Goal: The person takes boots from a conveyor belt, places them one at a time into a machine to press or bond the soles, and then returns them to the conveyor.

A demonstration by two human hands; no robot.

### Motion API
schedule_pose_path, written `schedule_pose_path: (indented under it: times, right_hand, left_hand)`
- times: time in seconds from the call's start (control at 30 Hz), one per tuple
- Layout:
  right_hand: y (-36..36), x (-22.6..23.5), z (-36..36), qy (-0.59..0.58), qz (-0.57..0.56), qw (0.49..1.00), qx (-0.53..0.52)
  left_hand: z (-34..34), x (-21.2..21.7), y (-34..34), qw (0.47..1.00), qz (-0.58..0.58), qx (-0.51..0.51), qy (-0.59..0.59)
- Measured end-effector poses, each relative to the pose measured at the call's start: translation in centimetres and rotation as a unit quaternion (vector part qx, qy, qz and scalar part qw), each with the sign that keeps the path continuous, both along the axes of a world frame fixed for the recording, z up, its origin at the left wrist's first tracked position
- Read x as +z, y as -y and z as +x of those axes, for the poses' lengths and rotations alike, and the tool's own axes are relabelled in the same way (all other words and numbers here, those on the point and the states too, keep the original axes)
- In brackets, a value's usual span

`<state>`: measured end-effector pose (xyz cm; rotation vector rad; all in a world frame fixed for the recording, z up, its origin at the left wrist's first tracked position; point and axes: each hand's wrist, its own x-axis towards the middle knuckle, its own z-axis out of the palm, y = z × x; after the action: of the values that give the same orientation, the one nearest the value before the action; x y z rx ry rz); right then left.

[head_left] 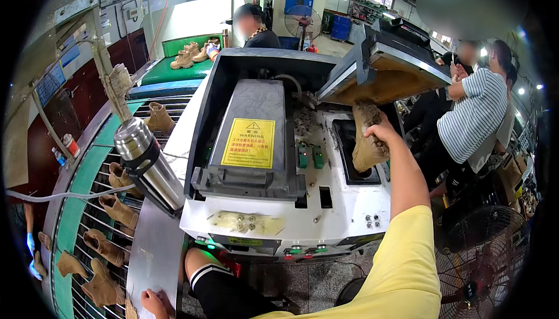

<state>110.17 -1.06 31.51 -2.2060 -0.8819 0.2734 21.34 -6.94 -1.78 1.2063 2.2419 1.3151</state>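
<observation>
My right hand (379,134) is closed round the upper part of a tan boot (365,151). The boot is tilted with its sole side up, over a dark rectangular recess (349,173) on the right of a white machine (268,221). A raised, hinged lid (396,66) with a brown inner pad hangs just above it. Low at the left, my left hand (155,304) lies with curled fingers at the metal ledge (152,261) beside a roller conveyor. Whether it holds anything is hidden. A tan boot (103,284) lies on the rollers near it.
Several tan boots stand along the conveyor (87,214). A steel flask (147,165) stands on the ledge. The machine's left lid (247,133) is down, with a yellow label. A fan (483,261) stands at right, near people (474,109); another person (256,31) sits behind.
</observation>
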Motion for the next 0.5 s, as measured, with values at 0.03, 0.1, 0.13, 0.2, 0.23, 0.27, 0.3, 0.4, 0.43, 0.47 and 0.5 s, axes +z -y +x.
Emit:
schedule_pose_path:
  times: [0.03,0.1,0.13,0.2,0.23,0.27,0.3,0.4,0.43,0.47,0.5]
  right_hand:
    - [-0.8,-0.7,0.3,0.004,-0.031,0.999,0.012]
    - [-1.5,-2.4,0.7,0.045,-0.05,0.998,0.018]
    - [-1.8,-3.4,0.3,0.053,-0.059,0.997,-0.008]
    - [-1.8,-4.2,0.4,-0.014,-0.085,0.996,-0.006]
    - [-1.7,-4.7,0.6,-0.063,-0.087,0.994,0.019]
    - [-1.2,-5.4,0.7,-0.035,-0.085,0.995,0.022]
    - [-0.5,-6.0,0.8,-0.007,-0.084,0.996,0.025]
    - [1.1,-6.6,-0.7,0.06,-0.115,0.992,-0.007]
    - [1.5,-6.5,-1.8,0.079,-0.127,0.989,-0.022]
    - [2.1,-5.9,-3.5,0.111,-0.174,0.978,-0.019]
    - [2.5,-6.6,-4.3,0.152,-0.199,0.968,-0.017]
  left_hand:
    - [0.0,0.1,-0.2,1.0,-0.001,0.001,0.008]
    - [0.4,0.0,-0.3,1.0,0.001,0.007,0.001]
    - [0.4,0.0,-0.3,1.0,-0.005,0.013,-0.002]
    - [0.3,-0.4,-0.5,1.0,-0.006,0.015,-0.026]
    - [0.0,-0.7,-0.5,0.999,-0.003,0.014,-0.048]
    - [-0.3,-0.8,-0.4,0.997,0.0,0.011,-0.07]
    - [-0.6,-1.0,-0.4,0.998,0.005,0.011,-0.058]
    - [0.1,-0.9,-0.3,0.999,0.018,0.02,-0.029]
    - [0.2,-0.6,-0.1,0.999,0.024,0.03,-0.029]
    - [0.4,-0.7,-0.1,0.998,0.031,0.04,-0.026]
    - [0.3,-0.6,-0.1,0.999,0.024,0.036,-0.03]
